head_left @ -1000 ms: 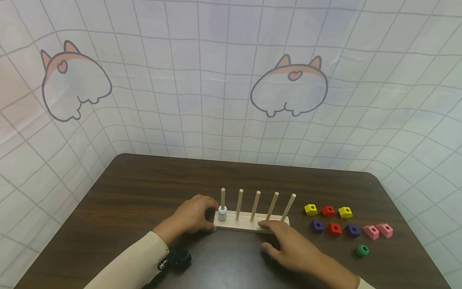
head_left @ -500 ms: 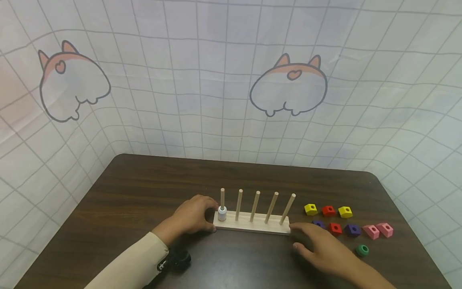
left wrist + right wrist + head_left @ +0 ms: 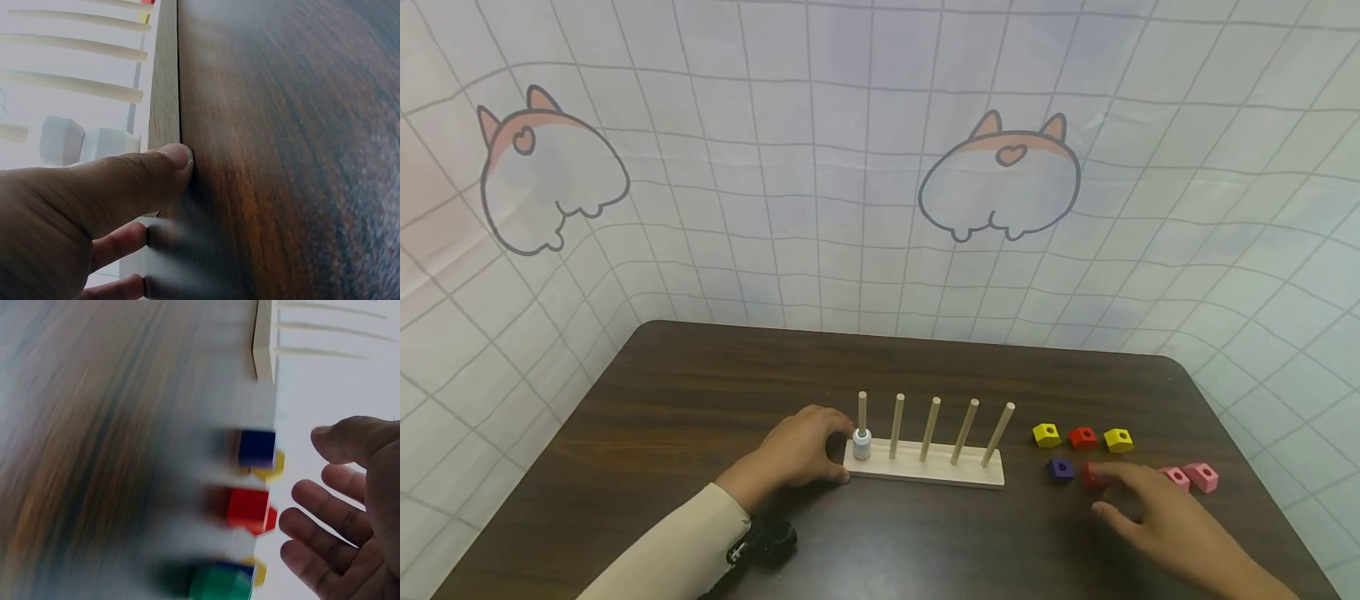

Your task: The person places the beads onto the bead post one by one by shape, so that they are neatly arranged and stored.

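Head view: the five-peg wooden rack [image 3: 940,467] runs lengthwise left to right, pegs [image 3: 929,428] pointing up. The left hand [image 3: 801,448] pinches its left end, probably to steady it, beside white beads [image 3: 861,446] on the leftmost peg. Right of the rack, the right hand [image 3: 1157,508] hangs over a red block [image 3: 1087,476], thumb and fingers apart.

Left wrist: the thumb [image 3: 177,159] presses the rack's near edge.

Right wrist: that hand is empty; past the rack lies a dark blue block [image 3: 257,448], apparently spaced for picking.

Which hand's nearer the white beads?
Left: the left hand grips the wooden base beside the white beads; the right hand is past the base's opposite end, at the coloured blocks.
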